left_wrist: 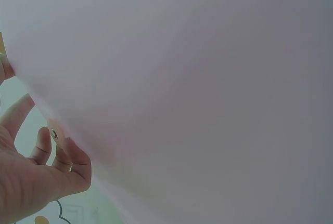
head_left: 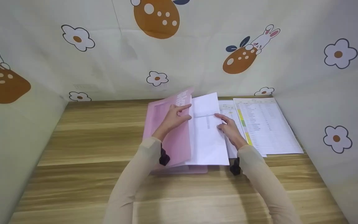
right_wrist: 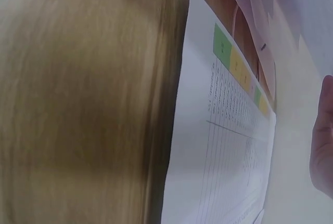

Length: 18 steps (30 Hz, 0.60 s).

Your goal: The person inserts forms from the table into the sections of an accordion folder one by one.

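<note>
Head view shows a translucent pink plastic folder (head_left: 169, 137) lying open near the middle of the wooden table (head_left: 89, 137), its front cover lifted and tilted up to the left. The left hand (head_left: 173, 117) holds that cover from its inner side, fingers loosely spread with the forefinger stretched along the top edge. A white printed sheet of paper (head_left: 208, 137) lies inside the folder on its back cover, and the right hand (head_left: 230, 128) rests flat on the sheet's right edge, fingers straight and close together.

Pale wood grain runs across the table, which is closed in on three sides by cream cloth printed with flowers, rabbits and brown spotted eggs (head_left: 156, 17).

Just right of the folder lies a stack of white table sheets with green and yellow cells (head_left: 264, 127), partly under the right hand. Dark straps show at both wrists, over beige sleeves.

Left wrist view is almost filled by the pink cover; the right wrist view shows the table sheets (right_wrist: 229, 146) on blurred wood.
</note>
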Each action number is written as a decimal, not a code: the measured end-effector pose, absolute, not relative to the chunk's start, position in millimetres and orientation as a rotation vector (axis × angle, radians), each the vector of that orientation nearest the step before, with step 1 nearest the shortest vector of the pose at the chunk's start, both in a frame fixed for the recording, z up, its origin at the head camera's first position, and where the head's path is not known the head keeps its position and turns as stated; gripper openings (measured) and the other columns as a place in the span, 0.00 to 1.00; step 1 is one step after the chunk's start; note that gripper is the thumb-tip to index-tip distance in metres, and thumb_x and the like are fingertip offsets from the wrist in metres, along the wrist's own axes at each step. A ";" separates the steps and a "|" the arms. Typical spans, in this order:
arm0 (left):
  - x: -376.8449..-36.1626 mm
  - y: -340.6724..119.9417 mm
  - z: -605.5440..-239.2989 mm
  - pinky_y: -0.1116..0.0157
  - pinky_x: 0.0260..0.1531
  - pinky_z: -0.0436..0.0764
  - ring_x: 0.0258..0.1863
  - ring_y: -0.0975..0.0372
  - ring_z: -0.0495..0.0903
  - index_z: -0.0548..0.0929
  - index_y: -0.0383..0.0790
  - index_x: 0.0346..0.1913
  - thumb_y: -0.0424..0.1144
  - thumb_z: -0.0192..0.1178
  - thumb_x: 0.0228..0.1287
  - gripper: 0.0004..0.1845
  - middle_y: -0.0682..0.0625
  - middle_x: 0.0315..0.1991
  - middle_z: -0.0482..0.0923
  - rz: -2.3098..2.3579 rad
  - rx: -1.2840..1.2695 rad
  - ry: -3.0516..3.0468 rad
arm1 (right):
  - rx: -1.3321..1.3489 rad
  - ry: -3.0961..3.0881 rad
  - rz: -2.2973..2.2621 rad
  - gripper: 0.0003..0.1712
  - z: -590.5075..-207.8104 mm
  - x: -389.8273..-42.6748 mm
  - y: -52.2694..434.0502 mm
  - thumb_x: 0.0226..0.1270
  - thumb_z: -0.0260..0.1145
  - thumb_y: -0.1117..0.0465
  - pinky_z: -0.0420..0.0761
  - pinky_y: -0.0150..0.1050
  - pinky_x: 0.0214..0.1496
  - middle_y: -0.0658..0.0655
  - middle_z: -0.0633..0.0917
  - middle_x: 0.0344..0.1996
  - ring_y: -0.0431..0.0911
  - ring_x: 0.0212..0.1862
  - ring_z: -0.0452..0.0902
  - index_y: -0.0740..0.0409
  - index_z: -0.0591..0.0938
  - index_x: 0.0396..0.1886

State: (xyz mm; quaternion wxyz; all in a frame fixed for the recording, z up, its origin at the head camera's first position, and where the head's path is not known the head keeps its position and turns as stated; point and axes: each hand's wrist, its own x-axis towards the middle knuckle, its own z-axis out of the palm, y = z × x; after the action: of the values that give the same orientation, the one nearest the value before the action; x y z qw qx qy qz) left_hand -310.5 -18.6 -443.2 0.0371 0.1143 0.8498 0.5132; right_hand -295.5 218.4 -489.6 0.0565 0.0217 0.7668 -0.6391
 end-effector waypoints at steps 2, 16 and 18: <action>-310.3 -18.6 -443.8 0.64 0.34 0.65 0.38 0.57 0.63 0.75 0.50 0.55 0.40 0.61 0.49 0.25 0.45 0.38 0.60 1.579 0.356 2.606 | 0.057 2.329 -1.941 0.31 -491.2 -296.0 216.0 0.51 0.50 0.76 0.61 0.40 0.54 0.60 0.64 0.60 0.49 0.57 0.60 0.62 0.68 0.59; -311.8 -17.4 -444.5 0.64 0.34 0.64 0.38 0.56 0.63 0.75 0.49 0.55 0.39 0.62 0.49 0.25 0.44 0.37 0.60 1.566 0.363 2.617 | 0.004 2.391 -1.892 0.32 -496.0 -298.9 197.3 0.50 0.50 0.76 0.60 0.41 0.56 0.60 0.64 0.60 0.51 0.58 0.60 0.62 0.68 0.59; -311.8 -17.2 -444.3 0.64 0.35 0.64 0.39 0.56 0.63 0.75 0.48 0.55 0.39 0.62 0.49 0.25 0.45 0.37 0.60 1.563 0.364 2.621 | 0.002 2.389 -1.890 0.32 -496.6 -299.1 194.6 0.50 0.50 0.76 0.60 0.40 0.56 0.60 0.65 0.60 0.50 0.58 0.61 0.61 0.68 0.59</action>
State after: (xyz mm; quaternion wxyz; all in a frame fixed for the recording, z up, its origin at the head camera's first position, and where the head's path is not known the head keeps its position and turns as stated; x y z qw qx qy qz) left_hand -311.8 -17.2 -444.3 0.0343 0.1184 0.8524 0.5082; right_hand -299.1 194.6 -496.6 0.0480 0.0007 0.7834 -0.6197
